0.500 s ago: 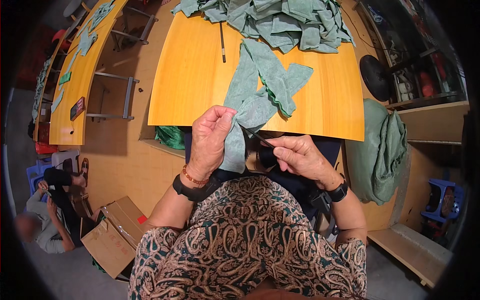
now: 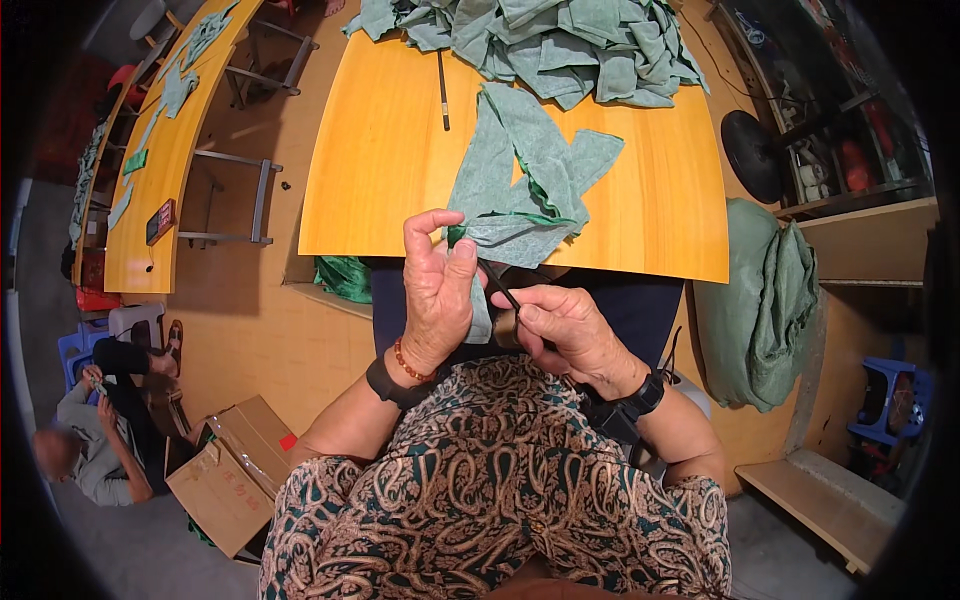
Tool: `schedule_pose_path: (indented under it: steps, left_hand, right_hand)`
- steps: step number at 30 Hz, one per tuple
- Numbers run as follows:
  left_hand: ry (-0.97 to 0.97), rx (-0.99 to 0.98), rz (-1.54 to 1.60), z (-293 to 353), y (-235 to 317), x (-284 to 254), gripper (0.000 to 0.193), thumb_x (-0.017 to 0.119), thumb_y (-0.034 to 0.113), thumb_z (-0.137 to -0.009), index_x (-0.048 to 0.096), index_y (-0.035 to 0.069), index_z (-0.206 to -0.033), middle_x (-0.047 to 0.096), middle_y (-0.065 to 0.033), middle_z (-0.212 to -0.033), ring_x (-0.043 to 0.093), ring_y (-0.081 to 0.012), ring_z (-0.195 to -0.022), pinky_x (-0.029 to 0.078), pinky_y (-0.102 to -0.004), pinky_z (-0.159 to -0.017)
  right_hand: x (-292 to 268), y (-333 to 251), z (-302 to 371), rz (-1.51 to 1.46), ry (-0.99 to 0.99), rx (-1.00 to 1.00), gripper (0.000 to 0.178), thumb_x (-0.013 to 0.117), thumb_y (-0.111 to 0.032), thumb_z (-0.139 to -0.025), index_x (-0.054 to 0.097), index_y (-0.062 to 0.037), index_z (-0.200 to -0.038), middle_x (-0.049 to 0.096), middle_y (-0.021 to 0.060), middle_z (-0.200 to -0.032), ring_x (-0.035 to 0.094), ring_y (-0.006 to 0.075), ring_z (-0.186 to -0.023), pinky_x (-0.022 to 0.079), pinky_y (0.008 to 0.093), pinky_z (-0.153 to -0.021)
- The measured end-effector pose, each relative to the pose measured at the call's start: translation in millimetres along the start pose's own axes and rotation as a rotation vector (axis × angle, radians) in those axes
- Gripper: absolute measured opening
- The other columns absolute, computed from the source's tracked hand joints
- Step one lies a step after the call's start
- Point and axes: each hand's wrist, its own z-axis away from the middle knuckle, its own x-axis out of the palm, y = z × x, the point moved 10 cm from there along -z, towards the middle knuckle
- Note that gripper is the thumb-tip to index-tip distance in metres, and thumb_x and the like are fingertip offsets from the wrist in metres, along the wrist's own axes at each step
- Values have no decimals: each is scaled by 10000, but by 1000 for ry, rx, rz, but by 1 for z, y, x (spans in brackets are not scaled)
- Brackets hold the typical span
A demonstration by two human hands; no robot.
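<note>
My left hand (image 2: 437,300) grips a pale green fabric piece (image 2: 520,235) at the table's near edge, its index finger bent above the fold and its thumb close by. A darker green edge shows along the fold. From there the fabric spreads onto the table in long, pointed strips. In my right hand (image 2: 572,332) is a thin black stick (image 2: 503,288), pinched between thumb and fingers. The stick's far end runs up to the fabric beside my left thumb, and whether it goes inside the cloth I cannot tell.
A heap of similar green fabric pieces (image 2: 580,45) covers the far end of the yellow table (image 2: 380,150). Another black stick (image 2: 444,95) lies there. A stuffed green sack (image 2: 755,310) stands right. At left are a cardboard box (image 2: 225,480), a seated person (image 2: 100,440) and another table (image 2: 135,250).
The fabric in my left hand has been folded over, baring a dark green edge. My left index finger has lifted, and my right hand with the stick has moved left and slightly nearer me.
</note>
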Motion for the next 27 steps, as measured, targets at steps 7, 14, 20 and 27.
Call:
schedule_pose_path:
  steps: [7,14,20,27]
  left_hand:
    - [6,288,-363,-12,25,-12,126,599,16,-929,575,5,-1052,566,-76,-946,566,-140,-812,463,-242,-745]
    - [57,364,-597,-9,56,-11,106,650,-14,-884,613,-2,-983,626,-89,-835,607,-156,-707,494,-258,-659]
    - [70,317,-539,-8,48,-17,115,649,-1,-897,576,10,-984,625,-72,-815,580,-116,-670,478,-249,-610]
    - [16,176,-317,-13,26,-19,108,645,35,-918,544,21,-954,521,36,-748,422,-44,-649,395,-203,-590]
  right_hand:
    - [1,-6,0,26,41,-6,289,573,-197,-994,636,-64,-1242,570,-15,-651,434,24,-477,302,172,-404]
    - [-3,-27,2,350,125,-119,283,565,-157,-993,642,-44,-1241,611,-7,-681,488,27,-517,390,190,-452]
    - [-2,-34,4,460,163,-204,276,571,-121,-985,652,-29,-1232,614,-19,-697,529,30,-579,435,198,-508]
    - [1,-40,4,446,162,-221,282,580,-119,-981,644,3,-1226,603,-22,-695,519,32,-573,434,199,-507]
